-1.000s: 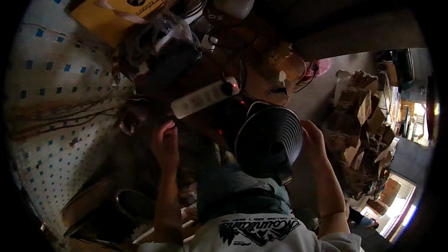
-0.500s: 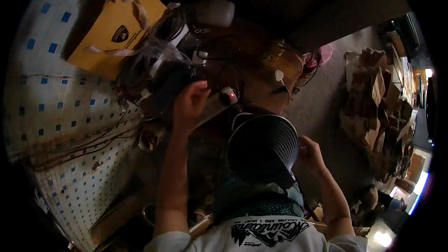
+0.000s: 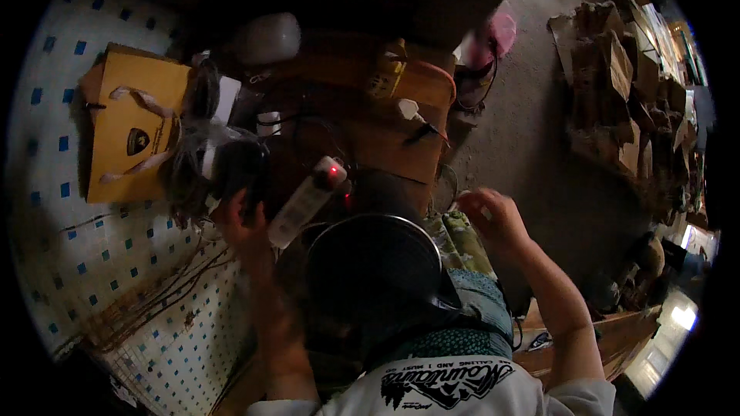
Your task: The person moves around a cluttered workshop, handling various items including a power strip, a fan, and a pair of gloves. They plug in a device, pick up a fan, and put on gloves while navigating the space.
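Observation:
A dark round vessel [image 3: 374,270] with a thin shiny rim sits at my lap, a small spout-like or handle-like part at its lower right. My left hand [image 3: 245,223] is left of it, fingers apart and somewhat blurred, close to a dark bundle of cables in clear plastic [image 3: 231,150]. Between that hand and the vessel lies a white power strip [image 3: 304,204] with a glowing red light. Right of the vessel, my right hand [image 3: 493,219] has its fingers curled together beside a thin curved edge [image 3: 453,185]. Whether the fingertips grip that edge is hard to see.
A yellow paper bag [image 3: 135,127] leans on the tiled wall at left. Farther back are a whitish rounded container [image 3: 270,37], a yellow can-like item [image 3: 387,73] and a white plug [image 3: 408,109] on a brown surface. Flattened cardboard [image 3: 617,85] is piled at right.
The view has shifted, so the bag and table things sit farther left. My left hand has moved down and left toward the cable bundle. My right hand is now apart from the vessel's rim.

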Available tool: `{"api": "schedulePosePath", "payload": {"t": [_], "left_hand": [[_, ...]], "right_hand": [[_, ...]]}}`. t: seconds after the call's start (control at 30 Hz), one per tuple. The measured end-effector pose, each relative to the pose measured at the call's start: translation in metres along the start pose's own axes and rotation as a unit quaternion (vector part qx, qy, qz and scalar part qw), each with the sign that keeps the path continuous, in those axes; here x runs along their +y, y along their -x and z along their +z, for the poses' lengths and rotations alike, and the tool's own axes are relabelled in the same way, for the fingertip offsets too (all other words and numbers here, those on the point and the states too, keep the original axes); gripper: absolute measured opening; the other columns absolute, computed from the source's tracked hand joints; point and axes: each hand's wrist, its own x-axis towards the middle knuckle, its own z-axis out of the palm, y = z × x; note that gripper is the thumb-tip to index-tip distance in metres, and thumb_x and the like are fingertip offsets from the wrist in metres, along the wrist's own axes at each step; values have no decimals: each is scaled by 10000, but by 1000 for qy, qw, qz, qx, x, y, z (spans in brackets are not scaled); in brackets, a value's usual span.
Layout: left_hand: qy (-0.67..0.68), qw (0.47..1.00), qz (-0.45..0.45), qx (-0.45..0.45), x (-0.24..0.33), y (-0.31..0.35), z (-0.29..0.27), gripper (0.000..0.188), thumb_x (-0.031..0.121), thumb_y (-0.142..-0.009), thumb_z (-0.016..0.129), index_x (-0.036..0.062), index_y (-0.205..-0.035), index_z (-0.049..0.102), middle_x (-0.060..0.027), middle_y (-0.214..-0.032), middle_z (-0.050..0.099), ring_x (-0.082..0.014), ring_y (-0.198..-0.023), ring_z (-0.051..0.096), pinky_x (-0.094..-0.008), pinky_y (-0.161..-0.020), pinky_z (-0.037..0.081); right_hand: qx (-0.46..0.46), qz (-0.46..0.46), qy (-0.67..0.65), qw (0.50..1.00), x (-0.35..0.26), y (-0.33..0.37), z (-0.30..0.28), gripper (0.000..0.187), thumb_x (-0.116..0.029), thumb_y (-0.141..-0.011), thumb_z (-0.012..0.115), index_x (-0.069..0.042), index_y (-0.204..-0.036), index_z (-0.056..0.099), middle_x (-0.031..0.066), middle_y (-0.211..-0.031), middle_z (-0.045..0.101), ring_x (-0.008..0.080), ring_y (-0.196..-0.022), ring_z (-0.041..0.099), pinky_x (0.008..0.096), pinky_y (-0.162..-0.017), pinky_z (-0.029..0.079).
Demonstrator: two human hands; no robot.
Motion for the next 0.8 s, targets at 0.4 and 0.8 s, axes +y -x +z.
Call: {"api": "schedulePosePath", "payload": {"t": [0.4,0.8], "left_hand": [[-228,972,62,-11,6,-37,9,736,502,-767,707,132,-1360,475,-178,-1225,519,-372,-1152,484,-490,-938,387],[-93,994,54,18,-6,-26,-50,720,293,-711,795,72,-1328,496,-179,-1144,577,-372,-1056,555,-499,-875,461]], "right_hand": [[47,-62,26,997,-69,-135,33,201,-87,-881,632,-60,-1077,664,108,-948,689,217,-798,670,326,-714,532],[14,-148,69,986,-128,-175,35,218,-179,-861,648,-82,-1052,689,110,-951,708,215,-842,695,349,-720,549]]}}
